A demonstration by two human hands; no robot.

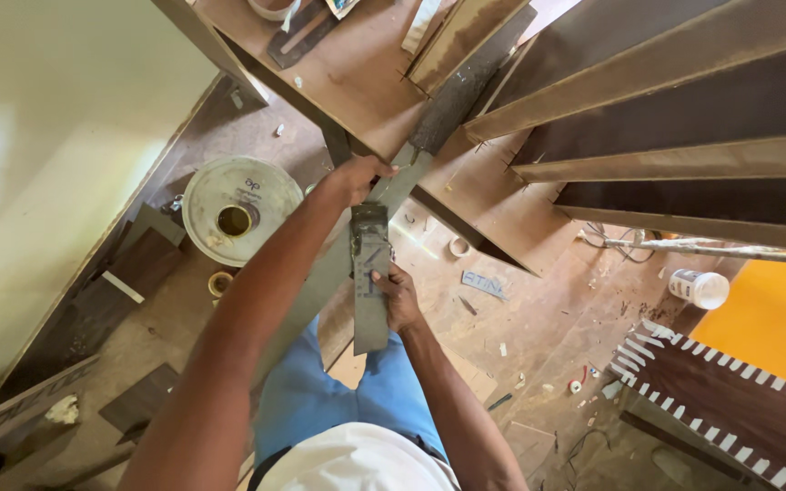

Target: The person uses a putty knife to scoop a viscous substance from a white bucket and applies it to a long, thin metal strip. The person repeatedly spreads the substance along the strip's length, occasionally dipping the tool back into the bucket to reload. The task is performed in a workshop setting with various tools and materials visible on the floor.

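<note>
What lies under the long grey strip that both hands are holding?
Under the long grey strip show blue trouser legs and the littered floor. The left hand and right hand grip it; whatever lies directly beneath stays covered.

Floor (548, 327): brown boards, dusty and strewn with scraps. A round white lid (234, 209) with a yellow centre lies at upper left, a small tape roll (219, 283) just beside it. Dark wood offcuts (143, 264) lie along the left wall, another dark piece (138, 400) lower down. A small white ring (458, 246) and a grey lettered strip (485, 285) lie near the middle. A white bottle (699, 288) lies on its side at right, near an orange sheet (775, 336). A dark panel (730, 400) with white edge marks lies at lower right. Counter (357, 82): plywood top carrying a flat metal tool (300, 35) and upright boards (666, 91).
</note>
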